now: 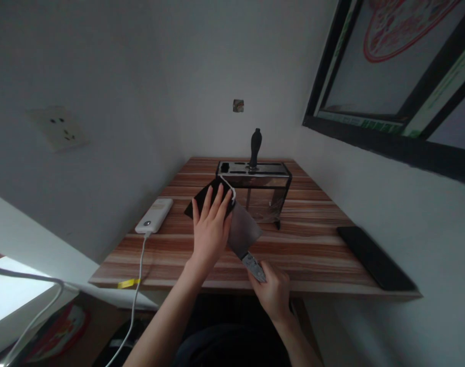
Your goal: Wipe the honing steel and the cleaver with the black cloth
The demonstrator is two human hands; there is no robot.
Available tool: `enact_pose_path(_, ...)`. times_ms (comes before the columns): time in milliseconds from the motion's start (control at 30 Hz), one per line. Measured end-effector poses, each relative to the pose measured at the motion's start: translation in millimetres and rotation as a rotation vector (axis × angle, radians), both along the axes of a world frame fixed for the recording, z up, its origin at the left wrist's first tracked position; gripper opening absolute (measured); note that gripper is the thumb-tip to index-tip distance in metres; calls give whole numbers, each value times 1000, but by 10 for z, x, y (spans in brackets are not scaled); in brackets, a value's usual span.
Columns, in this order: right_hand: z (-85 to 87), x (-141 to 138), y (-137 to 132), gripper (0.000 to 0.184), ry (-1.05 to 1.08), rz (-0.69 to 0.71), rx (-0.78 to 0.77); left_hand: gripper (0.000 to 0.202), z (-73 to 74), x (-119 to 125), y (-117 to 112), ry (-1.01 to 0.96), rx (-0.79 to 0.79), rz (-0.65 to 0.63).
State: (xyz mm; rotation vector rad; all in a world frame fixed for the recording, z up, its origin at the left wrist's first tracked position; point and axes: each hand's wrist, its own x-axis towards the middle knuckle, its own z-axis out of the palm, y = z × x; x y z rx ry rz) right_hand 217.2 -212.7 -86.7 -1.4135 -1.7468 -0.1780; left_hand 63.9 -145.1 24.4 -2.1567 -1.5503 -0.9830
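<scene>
My right hand (272,288) is closed round the grey, patterned handle (254,267) of a cleaver (244,229), low over the table's front edge. Its broad metal blade points up and to the left. At the blade's far end, my left hand (211,224) holds a black cloth (199,200) with a white edge, its fingers spread across the top. The cloth and hand hide part of the blade. Just behind stands a see-through knife block (266,196) with a black frame and a slotted metal top. One black-handled tool (255,148) sticks up out of it.
On the left of the striped wooden table (308,244) lies a white power bank (155,215) with a white cable (141,260) hanging over the edge. A black phone-like slab (375,257) lies at the right. Walls enclose the table; a framed picture (373,92) hangs at right.
</scene>
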Motion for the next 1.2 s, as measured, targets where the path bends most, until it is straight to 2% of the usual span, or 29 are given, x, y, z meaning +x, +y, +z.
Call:
enact_pose_path(400, 19, -1, 6, 17, 24, 12, -42, 48, -384, 347, -397, 70, -116, -172)
enact_pose_path(533, 46, 2, 5, 18, 48, 22, 5, 46, -460, 433, -534, 51, -159, -260)
enact_pose_path(833, 34, -5, 6, 26, 71, 27, 35, 42, -420, 379, -591, 92, -196, -387)
enact_pose_path(1000, 11, -8, 12, 24, 50, 7, 42, 45, -425, 356, -572, 126, -189, -357)
enact_pose_path(1200, -6, -5, 10, 16, 0, 6, -42, 49, -350, 265, -431, 99, -145, -248)
